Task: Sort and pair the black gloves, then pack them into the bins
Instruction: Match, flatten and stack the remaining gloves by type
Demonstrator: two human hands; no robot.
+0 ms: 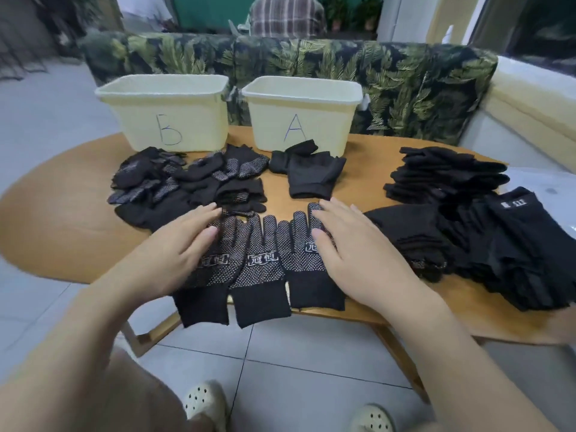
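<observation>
Three black dotted gloves lie side by side at the table's near edge, cuffs hanging over it: the left glove, the middle glove and the right glove. My left hand rests flat on the left glove with straight fingers. My right hand lies flat on the right glove's outer side. A loose heap of dotted gloves sits behind on the left. A plain black glove pair lies before bin A. Bin B stands to its left.
Stacks of plain black gloves and a larger pile fill the right side of the wooden table. A leaf-patterned sofa runs behind the bins. My feet in pale clogs stand on the tiled floor below.
</observation>
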